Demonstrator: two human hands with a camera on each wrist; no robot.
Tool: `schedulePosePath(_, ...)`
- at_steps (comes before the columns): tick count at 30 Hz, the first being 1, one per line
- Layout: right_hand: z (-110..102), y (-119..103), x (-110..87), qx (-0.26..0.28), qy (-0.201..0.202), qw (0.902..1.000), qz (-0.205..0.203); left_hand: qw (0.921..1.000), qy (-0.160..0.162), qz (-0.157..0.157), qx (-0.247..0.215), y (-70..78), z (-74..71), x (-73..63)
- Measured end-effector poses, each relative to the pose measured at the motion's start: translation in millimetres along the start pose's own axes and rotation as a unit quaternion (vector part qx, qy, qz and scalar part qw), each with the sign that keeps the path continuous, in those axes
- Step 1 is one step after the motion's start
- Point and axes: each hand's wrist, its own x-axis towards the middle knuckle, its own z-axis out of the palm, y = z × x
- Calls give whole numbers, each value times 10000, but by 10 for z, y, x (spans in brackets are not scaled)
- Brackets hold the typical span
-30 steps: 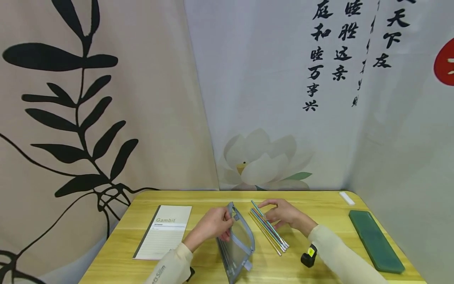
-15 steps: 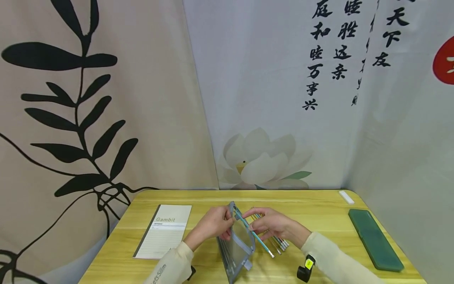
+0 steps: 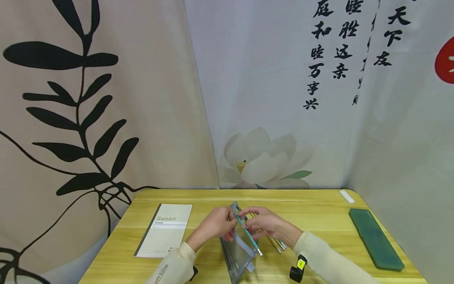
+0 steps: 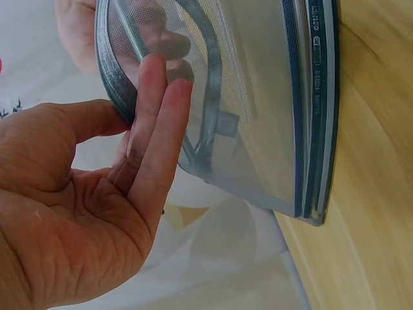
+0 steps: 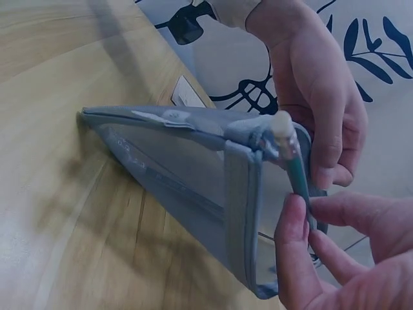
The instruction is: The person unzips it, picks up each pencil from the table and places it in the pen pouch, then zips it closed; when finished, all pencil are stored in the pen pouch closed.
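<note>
A grey zip pencil case (image 3: 237,258) with see-through mesh sides stands on the table, its mouth spread apart. My left hand (image 3: 217,224) pinches its upper rim; in the left wrist view, the thumb is outside and fingers lie along the mesh (image 4: 258,129). Between thumb and fingers, my right hand (image 3: 267,223) holds a teal pencil (image 3: 249,236), slanted at the opening. The pencil's white eraser end (image 5: 282,123) points up and out in the right wrist view; its other end is inside the case. Several metallic-looking pencils (image 3: 278,245) lie right of the case, partly hidden by my right hand.
On the left lies a notebook (image 3: 164,230) marked "Gambit". A dark green flat case (image 3: 376,240) lies along the right edge, with a small white block (image 3: 347,196) behind it. Printed curtains (image 3: 262,98) hang behind the wooden table (image 3: 301,201).
My right hand has taken the teal pencil from the bunch, carried it left to the case, and slid it partway in. My left hand keeps its grip on the rim.
</note>
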Motion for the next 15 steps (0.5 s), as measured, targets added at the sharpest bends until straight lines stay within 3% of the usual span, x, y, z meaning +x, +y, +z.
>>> schedulePosePath(15, 74, 57, 14, -152, 577, 9981, -130, 9995, -178, -62, -255, 31, 64, -7)
